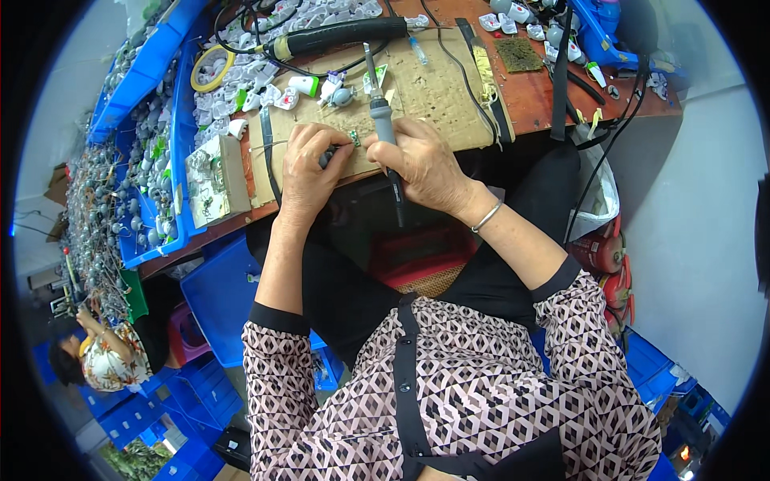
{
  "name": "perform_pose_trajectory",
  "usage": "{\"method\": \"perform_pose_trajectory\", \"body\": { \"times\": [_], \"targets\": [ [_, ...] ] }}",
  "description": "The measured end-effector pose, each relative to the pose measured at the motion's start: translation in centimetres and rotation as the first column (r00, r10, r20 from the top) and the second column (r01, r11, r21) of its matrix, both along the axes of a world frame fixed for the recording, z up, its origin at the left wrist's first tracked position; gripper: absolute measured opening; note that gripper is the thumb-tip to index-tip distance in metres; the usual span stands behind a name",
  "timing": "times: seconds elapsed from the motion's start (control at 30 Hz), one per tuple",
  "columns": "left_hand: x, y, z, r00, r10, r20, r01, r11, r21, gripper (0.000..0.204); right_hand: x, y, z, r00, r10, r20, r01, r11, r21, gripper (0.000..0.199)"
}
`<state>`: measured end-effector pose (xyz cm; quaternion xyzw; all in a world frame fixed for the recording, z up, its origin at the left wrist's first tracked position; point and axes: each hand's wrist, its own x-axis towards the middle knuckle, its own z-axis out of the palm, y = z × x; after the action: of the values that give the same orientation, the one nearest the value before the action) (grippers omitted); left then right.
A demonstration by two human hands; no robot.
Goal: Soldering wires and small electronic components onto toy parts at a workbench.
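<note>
Soldering in progress: your right hand (423,164) grips the soldering iron (380,112), left hand (309,168) pinches the small green board (350,138) at the bench's (537,96) near edge, piles of parts (265,88) unworked.

You look steeply down from your head through one wide fisheye, close over your lap and forearms, the surface (529,96) curving along the top.

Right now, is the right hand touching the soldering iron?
Touching. The head view shows the right hand wrapped around the soldering iron, its grey handle emerging above the fingers.
</note>
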<state>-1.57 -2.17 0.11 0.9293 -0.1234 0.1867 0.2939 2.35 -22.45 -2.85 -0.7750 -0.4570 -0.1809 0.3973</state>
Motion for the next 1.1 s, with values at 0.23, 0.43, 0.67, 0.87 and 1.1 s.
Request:
{"method": "perform_pose_trajectory", "body": {
  "times": [0.23, 0.43, 0.67, 0.87, 1.1],
  "targets": [
    [0.0, 0.1, 0.0, 1.0, -0.011, 0.017, 0.011, 0.999, 0.041, 0.012, -0.4, 0.1, -0.4, 0.999, 0.013, 0.032, -0.013, 1.0, 0.011, 0.019],
    [0.0, 0.0, 0.2, 0.996, -0.068, 0.061, 0.065, 0.997, 0.044, 0.012, -0.4, -0.1, -0.4, 1.0, -0.001, 0.026, 0.001, 1.0, -0.013, 0.016],
    [-0.1, 0.2, 0.0, 0.995, -0.085, 0.049, 0.083, 0.996, 0.04, 0.011, -0.4, -0.3, -0.2, 0.999, 0.025, 0.024, -0.026, 0.999, 0.019, 0.015],
    [-0.1, 0.2, -0.1, 0.996, -0.079, 0.034, 0.078, 0.996, 0.033, 0.01, -1.1, -5.1, 1.4, 0.988, 0.141, 0.056, -0.14, 0.99, -0.021, 0.029],
    [0.0, 0.2, 0.2, 0.997, -0.078, 0.026, 0.076, 0.995, 0.064, 0.009, -2.1, -8.3, 2.9, 0.993, 0.118, 0.02, -0.118, 0.993, -0.031, 0.042]
  ]
}}
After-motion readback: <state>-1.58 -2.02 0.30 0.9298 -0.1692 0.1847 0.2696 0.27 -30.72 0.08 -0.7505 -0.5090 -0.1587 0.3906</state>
